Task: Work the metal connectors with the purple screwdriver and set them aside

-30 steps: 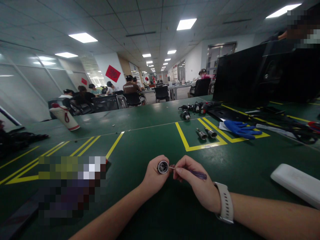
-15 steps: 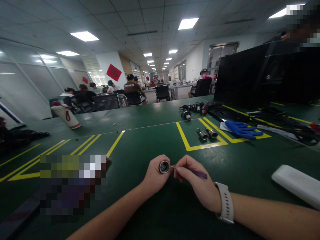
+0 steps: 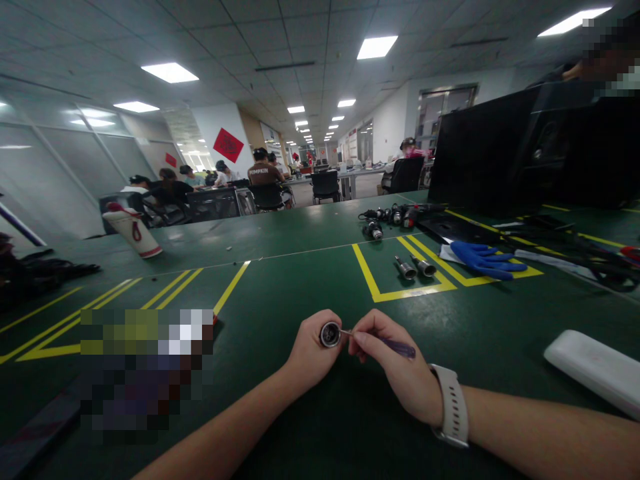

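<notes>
My left hand [image 3: 313, 350] is wrapped round a round metal connector [image 3: 330, 335], its open end facing me. Between the fingers of my right hand [image 3: 387, 350] is a small screwdriver with a purple handle [image 3: 400, 348]; its thin shaft reaches to the side of the connector. Farther back, two metal connectors [image 3: 405, 268] lie side by side within yellow tape [image 3: 373, 280] on the green table [image 3: 280, 287].
A blue glove [image 3: 483, 259] lies at the right, near a dark monitor [image 3: 480, 153] and black cables. Dark connectors [image 3: 374, 231] sit behind. A white case [image 3: 590, 367] is at the right edge, a paper cup [image 3: 135, 232] at the left. People sit in the background.
</notes>
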Action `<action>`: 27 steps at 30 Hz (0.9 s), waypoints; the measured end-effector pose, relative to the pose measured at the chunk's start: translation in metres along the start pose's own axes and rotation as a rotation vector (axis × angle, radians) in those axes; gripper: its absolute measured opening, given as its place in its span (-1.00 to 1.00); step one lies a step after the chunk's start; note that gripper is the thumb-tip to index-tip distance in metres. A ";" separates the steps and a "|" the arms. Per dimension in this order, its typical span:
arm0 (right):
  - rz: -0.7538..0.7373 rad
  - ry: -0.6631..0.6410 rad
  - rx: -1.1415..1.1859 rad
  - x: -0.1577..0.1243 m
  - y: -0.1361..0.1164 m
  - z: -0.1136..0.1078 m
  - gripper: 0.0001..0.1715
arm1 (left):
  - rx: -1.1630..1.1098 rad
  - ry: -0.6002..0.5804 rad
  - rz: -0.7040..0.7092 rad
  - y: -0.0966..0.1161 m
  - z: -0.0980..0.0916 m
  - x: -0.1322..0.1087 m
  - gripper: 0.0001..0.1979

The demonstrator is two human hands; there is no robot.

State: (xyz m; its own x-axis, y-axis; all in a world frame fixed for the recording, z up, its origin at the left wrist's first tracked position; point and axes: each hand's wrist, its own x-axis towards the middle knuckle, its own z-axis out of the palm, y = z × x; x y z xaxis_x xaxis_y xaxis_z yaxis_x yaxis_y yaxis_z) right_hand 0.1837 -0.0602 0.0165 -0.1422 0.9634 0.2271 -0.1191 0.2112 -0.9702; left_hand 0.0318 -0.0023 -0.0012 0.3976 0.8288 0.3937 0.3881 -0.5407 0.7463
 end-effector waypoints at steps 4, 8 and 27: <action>-0.004 -0.006 0.001 0.001 0.001 0.000 -0.88 | -0.021 -0.002 -0.015 0.000 0.000 0.001 -0.88; -0.019 0.003 0.011 0.001 0.001 0.000 -0.87 | -0.046 0.008 -0.034 0.001 0.001 0.001 -0.86; 0.014 -0.018 0.019 0.000 -0.003 -0.001 -0.86 | -0.055 0.002 -0.047 0.004 0.000 0.000 -0.87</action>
State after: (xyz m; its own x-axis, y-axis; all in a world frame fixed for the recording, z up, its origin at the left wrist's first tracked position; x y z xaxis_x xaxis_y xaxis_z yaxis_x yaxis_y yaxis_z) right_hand 0.1852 -0.0603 0.0195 -0.1615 0.9632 0.2148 -0.1359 0.1938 -0.9716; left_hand 0.0332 -0.0050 0.0022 0.3783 0.8535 0.3584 0.3597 -0.4923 0.7926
